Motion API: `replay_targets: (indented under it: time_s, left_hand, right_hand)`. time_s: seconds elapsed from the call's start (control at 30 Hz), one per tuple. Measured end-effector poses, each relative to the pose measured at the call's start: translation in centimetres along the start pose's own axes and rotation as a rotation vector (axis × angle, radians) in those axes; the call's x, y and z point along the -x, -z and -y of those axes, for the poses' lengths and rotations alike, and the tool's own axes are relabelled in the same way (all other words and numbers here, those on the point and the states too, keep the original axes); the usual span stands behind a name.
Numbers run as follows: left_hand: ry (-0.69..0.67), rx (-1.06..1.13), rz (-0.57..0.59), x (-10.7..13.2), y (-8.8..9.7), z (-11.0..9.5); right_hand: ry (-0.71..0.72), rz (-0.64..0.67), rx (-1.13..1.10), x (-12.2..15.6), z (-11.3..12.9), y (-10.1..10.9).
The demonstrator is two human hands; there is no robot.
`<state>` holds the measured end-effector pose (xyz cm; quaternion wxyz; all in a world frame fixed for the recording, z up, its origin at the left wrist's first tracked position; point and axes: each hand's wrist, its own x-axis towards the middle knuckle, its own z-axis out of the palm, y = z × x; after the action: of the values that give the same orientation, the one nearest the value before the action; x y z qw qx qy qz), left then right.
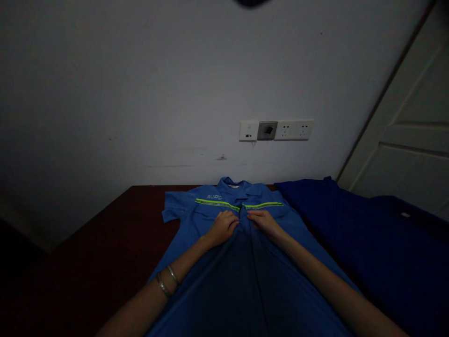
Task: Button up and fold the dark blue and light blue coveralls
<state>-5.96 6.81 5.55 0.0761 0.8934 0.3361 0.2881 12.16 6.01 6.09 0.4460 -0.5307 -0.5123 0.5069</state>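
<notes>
A blue short-sleeved work shirt lies front up, its collar toward the wall. Yellow-green reflective strips cross its chest, and pale lettering shows above the left-hand one. My left hand, with two bangles on the wrist, is closed on the shirt's front edge just below the strip. Opposite it, my right hand pinches the other front edge. A small gap lies between the two hands. Below them the shirt front is lifted toward me and looks dark. Any button between my fingers is too small to make out.
The shirt rests on a dark reddish-brown table against a pale wall. A darker blue cloth covers the right side. Sockets and a switch plate sit on the wall. A panelled door stands at the right.
</notes>
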Motion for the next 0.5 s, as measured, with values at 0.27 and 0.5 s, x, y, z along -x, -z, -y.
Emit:
replay_targets:
  time_s: [0.27, 0.5]
  left_hand:
    - [-0.007, -0.036, 0.039, 0.0, 0.3, -0.4]
    - [-0.018, -0.046, 0.013, -0.3, 0.5, -1.3]
  right_hand:
    - [0.072, -0.009, 0.185, 0.3, 1.0, 0.7]
    - [0.103, -0.027, 0.169, 1.3, 2.3, 0.1]
